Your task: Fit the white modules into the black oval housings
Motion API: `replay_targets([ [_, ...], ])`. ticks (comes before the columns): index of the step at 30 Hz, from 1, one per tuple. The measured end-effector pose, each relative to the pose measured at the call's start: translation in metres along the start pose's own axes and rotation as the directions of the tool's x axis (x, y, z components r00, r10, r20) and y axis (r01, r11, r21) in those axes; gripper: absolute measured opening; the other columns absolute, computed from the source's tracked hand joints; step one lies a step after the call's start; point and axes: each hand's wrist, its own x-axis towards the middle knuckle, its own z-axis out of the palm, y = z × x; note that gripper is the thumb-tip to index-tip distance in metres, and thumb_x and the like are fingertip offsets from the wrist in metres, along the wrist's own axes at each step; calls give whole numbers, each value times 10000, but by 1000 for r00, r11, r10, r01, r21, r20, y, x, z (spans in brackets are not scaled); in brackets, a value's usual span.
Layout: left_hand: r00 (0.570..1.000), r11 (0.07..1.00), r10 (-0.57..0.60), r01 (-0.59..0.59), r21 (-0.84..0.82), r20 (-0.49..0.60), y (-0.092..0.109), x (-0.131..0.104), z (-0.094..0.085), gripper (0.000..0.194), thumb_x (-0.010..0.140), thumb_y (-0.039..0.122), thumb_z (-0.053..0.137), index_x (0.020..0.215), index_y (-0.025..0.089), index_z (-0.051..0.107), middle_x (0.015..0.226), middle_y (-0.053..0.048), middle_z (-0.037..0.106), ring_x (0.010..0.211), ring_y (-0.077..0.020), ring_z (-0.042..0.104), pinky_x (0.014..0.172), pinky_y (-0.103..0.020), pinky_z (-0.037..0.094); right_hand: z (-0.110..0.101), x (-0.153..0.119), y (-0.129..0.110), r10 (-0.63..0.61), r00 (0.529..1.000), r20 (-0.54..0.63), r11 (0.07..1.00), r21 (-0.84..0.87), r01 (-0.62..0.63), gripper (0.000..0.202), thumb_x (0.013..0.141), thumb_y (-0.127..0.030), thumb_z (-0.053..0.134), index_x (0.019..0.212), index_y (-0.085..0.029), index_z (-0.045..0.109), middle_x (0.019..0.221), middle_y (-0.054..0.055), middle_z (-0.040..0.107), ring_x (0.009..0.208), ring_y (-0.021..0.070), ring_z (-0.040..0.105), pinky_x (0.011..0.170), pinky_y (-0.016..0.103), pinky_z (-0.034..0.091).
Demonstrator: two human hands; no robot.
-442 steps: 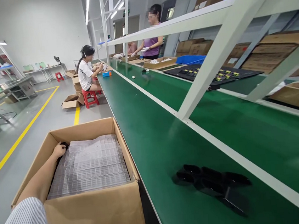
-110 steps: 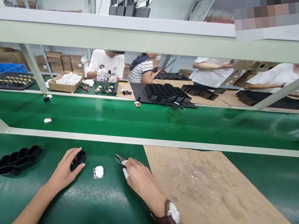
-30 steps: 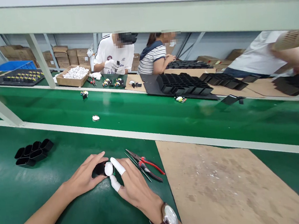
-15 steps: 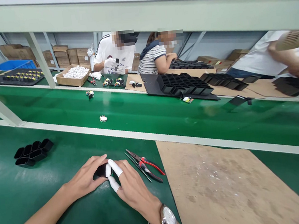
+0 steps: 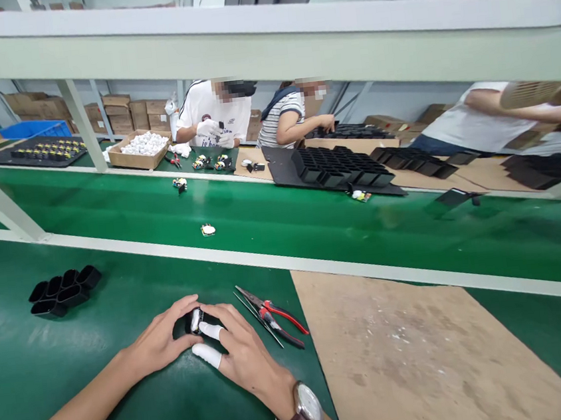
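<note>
Your left hand (image 5: 164, 341) rings the black case (image 5: 189, 322) with thumb and fingers, over the green bench (image 5: 146, 411) between your hands. Your right hand (image 5: 248, 352) isn't pinching: its covered index finger meets the white-topped part (image 5: 195, 318) at the case's mouth, thumb apart. Best brace with the left and press evenly, straight in (a tilt may scrape the wall). Mind the pliers (image 5: 270, 311) and tweezers (image 5: 258, 320) just rightward, the brown sheet (image 5: 410, 350) beyond, the white rail (image 5: 164, 251) ahead; leftward there's room before the clustered cases (image 5: 71, 295).
</note>
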Motion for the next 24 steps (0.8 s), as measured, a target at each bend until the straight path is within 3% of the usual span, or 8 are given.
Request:
replay_targets([
  [3,1000,994,27,-28,-104,-10,-1,3,-2,787,992,273,688,1636,348,242,1515,-92,606,1427,-254,578,1224,-513,462,3,0,-5,-13,1000,-5,998,-57,13,478,1014,-283,663,1448,-152,511,1436,206,593,1321,309,581,1047,528,573],
  [5,999,987,51,-50,-154,2,2,4,-8,839,980,232,690,1653,346,201,1531,-106,582,1433,-250,569,1243,-534,434,3,-1,-9,-17,999,-46,995,-96,13,437,1026,-236,619,1438,-143,505,1379,196,622,1274,289,607,1021,491,580],
  [8,997,977,74,-65,-201,38,10,8,-27,877,949,253,742,1660,324,233,1591,-141,522,1474,-287,524,1242,-555,432,5,-5,-14,-84,995,-59,983,-166,73,208,1039,-221,585,1236,-159,608,1146,130,694,1019,237,659,866,409,579],
  [10,997,982,70,-67,-174,12,16,18,-46,794,953,315,751,1628,310,332,1597,-142,521,1459,-307,539,1220,-566,461,9,-9,-15,-192,981,11,960,-204,190,117,1040,-272,599,1085,-173,640,1006,78,693,865,204,627,760,369,533],
  [13,994,998,66,-68,-17,-85,22,48,-70,587,988,425,695,1521,280,495,1542,-123,583,1386,-315,604,1156,-564,528,20,-16,-14,-321,935,152,905,-240,350,196,994,-347,673,882,-191,631,877,25,648,770,180,555,673,345,454],
  [15,992,989,85,-73,126,-94,21,77,-76,522,1001,470,652,1466,255,549,1508,-121,608,1351,-316,625,1109,-541,565,27,-20,-11,-340,912,230,882,-260,394,264,947,-337,719,763,-202,587,838,15,615,786,180,530,684,338,430],
  [19,992,937,126,-120,327,4,14,142,-58,570,955,445,682,1463,217,561,1498,-145,605,1367,-332,603,1135,-539,529,44,-28,-4,-327,910,256,863,-310,398,285,926,-315,725,721,-199,565,860,23,613,819,188,514,704,338,415],
  [24,987,895,156,-153,419,28,11,224,-8,652,877,326,751,1476,167,549,1540,-185,560,1454,-373,503,1227,-569,401,63,-30,5,-335,904,266,871,-279,405,345,913,-315,752,678,-207,524,832,14,640,757,171,512,613,311,371],
])
